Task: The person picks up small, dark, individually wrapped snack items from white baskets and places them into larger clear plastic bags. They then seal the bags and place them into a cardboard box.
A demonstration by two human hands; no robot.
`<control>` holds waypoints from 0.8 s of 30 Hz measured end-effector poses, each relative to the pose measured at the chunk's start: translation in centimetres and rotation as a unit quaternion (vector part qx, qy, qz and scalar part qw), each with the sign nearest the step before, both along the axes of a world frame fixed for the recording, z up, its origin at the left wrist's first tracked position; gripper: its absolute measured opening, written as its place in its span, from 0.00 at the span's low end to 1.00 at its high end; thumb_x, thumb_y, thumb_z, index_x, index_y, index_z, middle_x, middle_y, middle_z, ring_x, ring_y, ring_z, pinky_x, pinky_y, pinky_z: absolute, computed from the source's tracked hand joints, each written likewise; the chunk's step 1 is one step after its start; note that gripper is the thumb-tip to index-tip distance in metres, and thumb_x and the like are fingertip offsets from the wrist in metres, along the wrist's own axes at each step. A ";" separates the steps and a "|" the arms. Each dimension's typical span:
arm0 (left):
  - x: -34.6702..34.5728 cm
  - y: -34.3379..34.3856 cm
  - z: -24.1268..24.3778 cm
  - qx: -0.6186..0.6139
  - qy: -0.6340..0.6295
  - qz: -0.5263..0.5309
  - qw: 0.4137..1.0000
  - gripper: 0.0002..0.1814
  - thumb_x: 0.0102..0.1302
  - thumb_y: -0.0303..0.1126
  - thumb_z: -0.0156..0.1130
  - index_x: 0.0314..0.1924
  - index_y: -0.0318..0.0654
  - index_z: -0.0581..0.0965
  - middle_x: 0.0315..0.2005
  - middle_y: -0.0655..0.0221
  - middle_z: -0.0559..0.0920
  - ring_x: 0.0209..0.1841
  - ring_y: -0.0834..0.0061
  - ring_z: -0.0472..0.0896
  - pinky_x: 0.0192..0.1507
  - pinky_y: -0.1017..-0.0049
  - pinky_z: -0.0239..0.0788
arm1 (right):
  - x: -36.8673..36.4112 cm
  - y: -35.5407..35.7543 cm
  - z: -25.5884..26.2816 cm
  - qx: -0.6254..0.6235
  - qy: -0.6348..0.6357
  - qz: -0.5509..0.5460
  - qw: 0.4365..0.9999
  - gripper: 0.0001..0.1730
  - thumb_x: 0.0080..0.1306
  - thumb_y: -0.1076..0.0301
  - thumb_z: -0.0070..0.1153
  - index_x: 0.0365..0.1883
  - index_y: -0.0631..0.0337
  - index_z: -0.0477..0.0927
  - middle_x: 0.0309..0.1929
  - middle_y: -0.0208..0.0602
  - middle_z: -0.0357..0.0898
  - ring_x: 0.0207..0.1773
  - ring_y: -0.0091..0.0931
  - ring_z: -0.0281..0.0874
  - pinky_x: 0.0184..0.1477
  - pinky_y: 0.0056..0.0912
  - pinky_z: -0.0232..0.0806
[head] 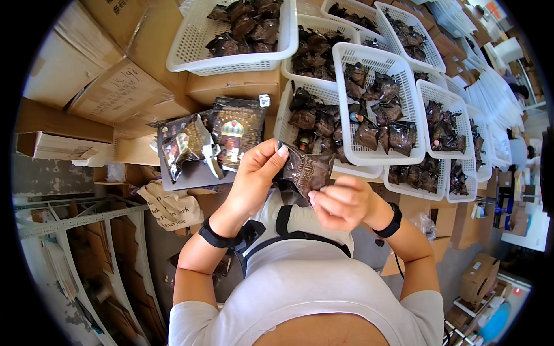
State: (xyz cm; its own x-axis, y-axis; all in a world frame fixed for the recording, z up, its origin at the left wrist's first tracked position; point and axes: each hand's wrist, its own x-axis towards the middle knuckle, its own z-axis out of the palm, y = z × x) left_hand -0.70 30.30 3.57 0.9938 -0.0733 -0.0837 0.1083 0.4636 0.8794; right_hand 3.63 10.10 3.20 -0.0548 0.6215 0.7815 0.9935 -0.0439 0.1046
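Note:
My left hand (259, 171) pinches the upper left corner of a dark, glossy plastic packet (308, 168) that bears writing. My right hand (344, 201), its fingers curled, grips the packet's lower right edge. The packet is held in front of my waist, and what it contains cannot be seen. Beyond it, a white perforated plastic basket (376, 161) filled with similar dark packets rests on top of other such baskets. To the left of my left hand, printed pouches with a crowned cartoon figure (233, 136) lie on a grey board (173, 187).
Another white basket (229, 67) of dark packets stands on cardboard at the back. Cardboard boxes (121, 93) are stacked at the left. Below them are a printed cloth bag (171, 207) and a metal rack (82, 220). More filled baskets (446, 153) spread to the right.

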 end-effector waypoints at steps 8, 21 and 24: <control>-0.1 -4.4 0.6 0.124 -0.057 -0.036 0.990 0.11 0.72 0.32 0.48 0.42 0.34 0.76 0.32 0.76 0.77 0.36 0.90 0.71 0.42 0.85 0.64 | 0.2 -4.3 0.0 0.121 0.568 -0.048 0.813 0.20 0.61 0.55 0.54 0.36 0.67 0.75 0.36 0.43 0.73 0.37 0.30 0.70 0.41 0.29 0.63; -0.2 -6.7 -0.6 0.045 -0.037 -0.054 0.997 0.29 0.57 0.07 0.51 0.59 0.30 0.65 0.51 0.61 0.76 0.54 0.76 0.74 0.56 0.76 0.67 | 0.8 -7.7 -1.2 0.161 0.707 -0.004 0.689 0.16 0.71 0.63 0.47 0.26 0.64 0.71 0.23 0.22 0.65 0.26 0.13 0.61 0.28 0.17 0.59; -0.2 -7.0 -0.4 0.032 -0.009 -0.048 0.998 0.29 0.56 0.07 0.51 0.59 0.31 0.65 0.51 0.62 0.76 0.53 0.76 0.75 0.56 0.76 0.67 | 0.7 -7.5 -1.5 0.195 0.699 -0.008 0.688 0.15 0.71 0.64 0.47 0.26 0.64 0.71 0.23 0.22 0.64 0.26 0.13 0.58 0.28 0.17 0.57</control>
